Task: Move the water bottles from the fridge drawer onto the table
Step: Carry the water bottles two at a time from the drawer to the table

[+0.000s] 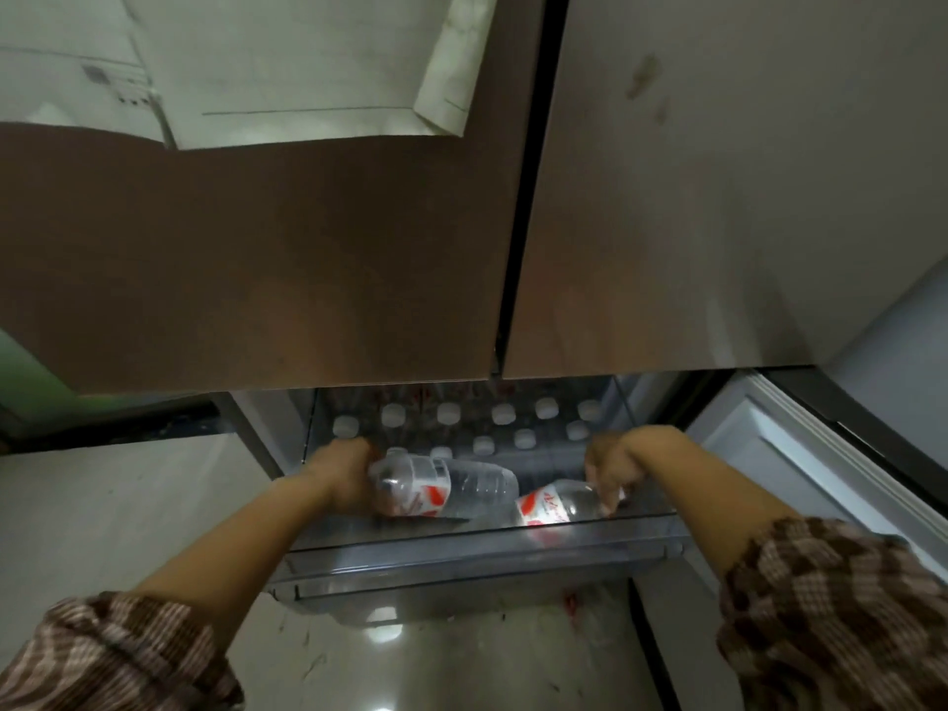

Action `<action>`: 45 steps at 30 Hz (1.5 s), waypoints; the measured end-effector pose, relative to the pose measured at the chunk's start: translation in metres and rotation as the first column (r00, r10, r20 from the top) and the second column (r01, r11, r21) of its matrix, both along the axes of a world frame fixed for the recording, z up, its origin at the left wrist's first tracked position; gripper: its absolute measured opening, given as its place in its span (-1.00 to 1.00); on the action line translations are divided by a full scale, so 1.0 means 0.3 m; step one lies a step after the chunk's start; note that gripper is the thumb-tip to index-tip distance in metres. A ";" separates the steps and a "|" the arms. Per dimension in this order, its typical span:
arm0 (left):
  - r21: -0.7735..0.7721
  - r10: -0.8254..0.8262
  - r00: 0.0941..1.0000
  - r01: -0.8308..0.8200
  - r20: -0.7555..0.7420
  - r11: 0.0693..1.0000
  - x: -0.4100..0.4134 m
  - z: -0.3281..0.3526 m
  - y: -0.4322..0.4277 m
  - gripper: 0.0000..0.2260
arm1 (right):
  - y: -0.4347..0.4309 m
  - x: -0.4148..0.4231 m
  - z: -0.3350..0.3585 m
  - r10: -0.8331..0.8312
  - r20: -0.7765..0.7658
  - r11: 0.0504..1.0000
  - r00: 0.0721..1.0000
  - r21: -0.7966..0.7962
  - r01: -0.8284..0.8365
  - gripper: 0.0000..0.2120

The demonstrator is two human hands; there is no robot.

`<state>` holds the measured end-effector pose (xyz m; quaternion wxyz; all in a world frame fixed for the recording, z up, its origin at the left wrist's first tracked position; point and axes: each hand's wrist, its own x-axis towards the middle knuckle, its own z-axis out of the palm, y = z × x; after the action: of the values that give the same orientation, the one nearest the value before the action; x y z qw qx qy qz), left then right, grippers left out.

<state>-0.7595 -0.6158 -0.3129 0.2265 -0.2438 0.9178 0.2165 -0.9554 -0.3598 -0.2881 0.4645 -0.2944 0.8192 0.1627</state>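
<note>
The clear plastic fridge drawer (477,561) is pulled out below the closed upper doors. Several upright water bottles with white caps (449,413) stand in its back half. My left hand (341,472) grips a clear bottle with a red-and-white label (441,487) that lies tilted sideways above the drawer's front. My right hand (613,467) holds a second labelled bottle (556,505) by its upper end, also tilted, just inside the front wall.
Two brown upper fridge doors (359,248) hang closed right above the drawer. An open lower door panel (800,454) stands at the right. A glossy tiled floor (436,659) lies below. No table is in view.
</note>
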 end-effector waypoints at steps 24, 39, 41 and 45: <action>-0.231 -0.134 0.628 -0.075 -0.767 0.970 0.296 0.318 0.186 -0.75 | -0.154 0.492 0.418 -0.069 -0.250 0.450 0.966 -0.872 -0.193 -0.84; -0.135 0.036 0.352 -0.450 -0.935 0.883 1.261 0.572 0.021 -0.84 | -0.476 1.329 0.631 0.128 -0.346 0.104 0.930 -0.927 -0.359 -0.81; -0.115 0.104 0.371 -0.522 -0.923 0.845 1.431 0.533 -0.001 -0.80 | -0.539 1.470 0.583 0.222 -0.331 0.131 0.917 -0.922 -0.364 -0.82; -0.101 0.245 0.423 -0.646 -0.872 0.756 1.776 0.455 -0.046 -0.82 | -0.690 1.776 0.490 0.366 -0.329 0.140 0.871 -0.905 -0.401 -0.78</action>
<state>-0.2268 -0.6297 -0.1766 -0.3519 -0.3987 0.8332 0.1519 -0.4226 -0.5668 -0.1412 0.1193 -0.7087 0.6488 -0.2502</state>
